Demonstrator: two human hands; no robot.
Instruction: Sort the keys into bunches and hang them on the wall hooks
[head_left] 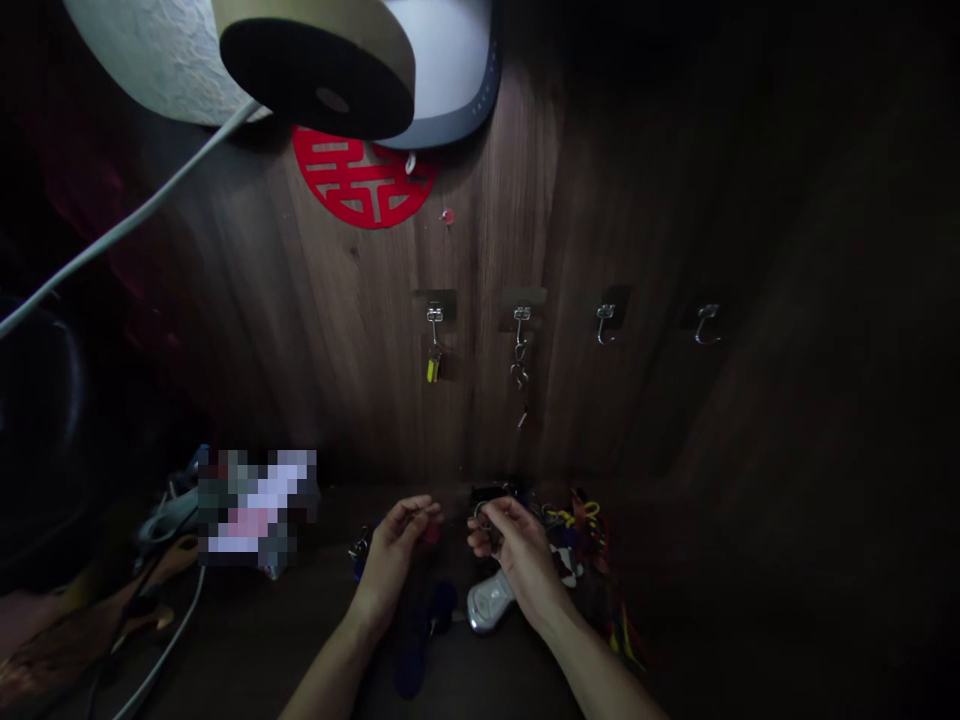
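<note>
My left hand hovers over the dark wooden surface with its fingers curled together. A small red piece shows at its fingertips, too dim to name. To the right, my right hand pinches a metal key ring between thumb and fingers; what hangs from it is mostly hidden. Under that hand lies a silver key fob. Dark blue key tags rest between my forearms, and a small bunch of keys lies just left of my left hand.
Four-hook row on the wooden back panel: a yellow tag hangs on the leftmost hook, a metal chain on its neighbour, then two bare hooks. Coloured cords lie right. A lamp and white cable hang above.
</note>
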